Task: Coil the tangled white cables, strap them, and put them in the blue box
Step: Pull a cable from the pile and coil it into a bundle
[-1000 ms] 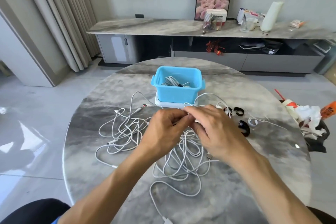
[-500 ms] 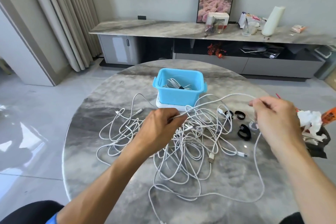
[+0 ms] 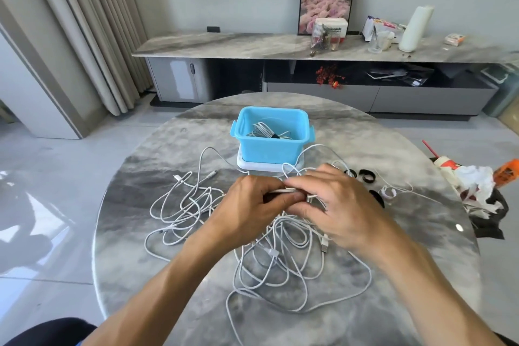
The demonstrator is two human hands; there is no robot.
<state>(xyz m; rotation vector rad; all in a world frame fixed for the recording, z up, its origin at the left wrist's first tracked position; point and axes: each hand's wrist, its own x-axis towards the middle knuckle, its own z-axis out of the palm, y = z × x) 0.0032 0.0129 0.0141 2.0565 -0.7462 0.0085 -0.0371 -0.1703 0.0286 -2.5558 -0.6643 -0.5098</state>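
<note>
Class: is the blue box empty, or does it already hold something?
Not empty: the blue box holds a strapped white cable coil.

Tangled white cables [image 3: 280, 250] sprawl in loose loops across the frame's centre. Above them stands the blue box [image 3: 271, 146], open, upright on a white lid, one strapped coil [image 3: 266, 132] inside.

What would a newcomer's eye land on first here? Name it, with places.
The tangle of white cables sprawled over the middle of the round marble table, with the left hand and right hand pinching one strand above it. Just behind stands the blue box, a strapped coil already inside.
</note>
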